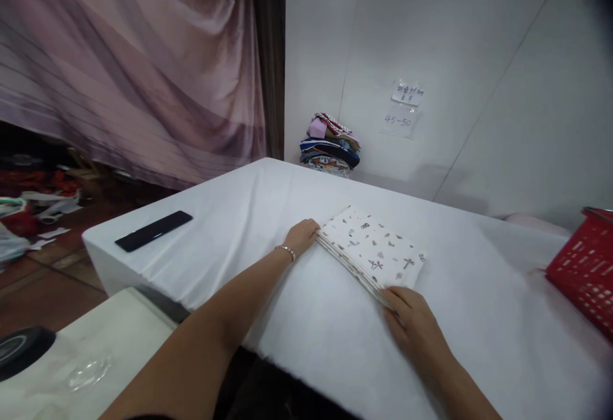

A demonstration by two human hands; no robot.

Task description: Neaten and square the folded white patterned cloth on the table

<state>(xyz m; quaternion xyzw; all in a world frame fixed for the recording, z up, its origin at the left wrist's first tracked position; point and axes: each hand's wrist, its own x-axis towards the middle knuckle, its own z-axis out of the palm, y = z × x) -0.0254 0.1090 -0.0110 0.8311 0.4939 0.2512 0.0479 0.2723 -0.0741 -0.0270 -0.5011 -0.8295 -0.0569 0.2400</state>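
A folded white cloth [373, 244] with small grey and brown printed motifs lies on the white-covered table [297, 324], its layers showing along the near edge. My left hand [301, 236], with a bracelet at the wrist, is closed on the cloth's left corner. At the near right corner my right hand [412, 318] grips the layered edge, thumb on top and fingers at the side and below. The fingertips of my left hand are partly hidden.
A black flat object [154, 231] lies at the table's left. Folded fabrics [330, 142] are stacked by the wall beyond the far edge. A red basket [587, 267] stands at the right. A lower white surface [110, 343] is at the left front.
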